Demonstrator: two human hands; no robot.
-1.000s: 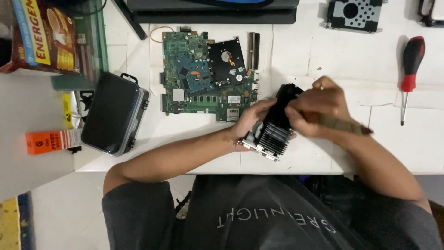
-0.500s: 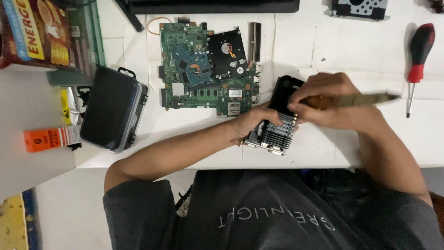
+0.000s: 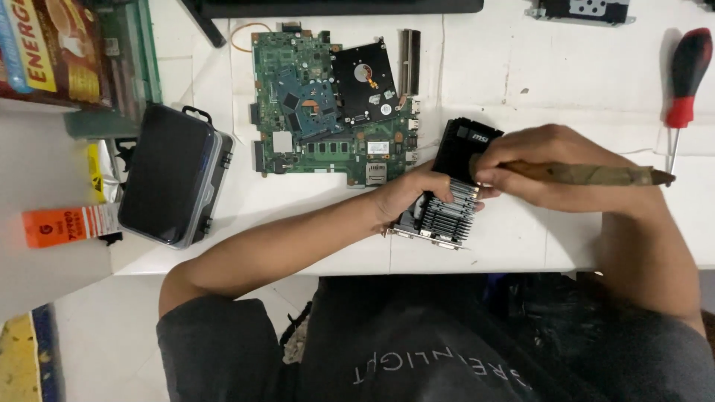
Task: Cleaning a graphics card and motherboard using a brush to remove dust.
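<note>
A black graphics card with a finned heatsink [image 3: 450, 201] lies on the white table [image 3: 521, 82] near its front edge. My left hand [image 3: 406, 195] grips the card's left side and steadies it. My right hand [image 3: 555, 167] rests over the card's right part and holds a worn brown wooden-handled tool [image 3: 588, 174], likely a brush, lying level with its handle pointing right. The tool's working end is hidden under my fingers against the card.
A green motherboard [image 3: 313, 112] with a hard drive [image 3: 365, 78] on it lies behind the card. A red-and-black screwdriver [image 3: 685, 82] is at the right. A dark hard case [image 3: 171, 175] sits at the left edge, with boxes [image 3: 52, 52] beyond it.
My right hand has turned the wooden tool from pointing down-right to lying level, and both hands with the card sit slightly lower on the table.
</note>
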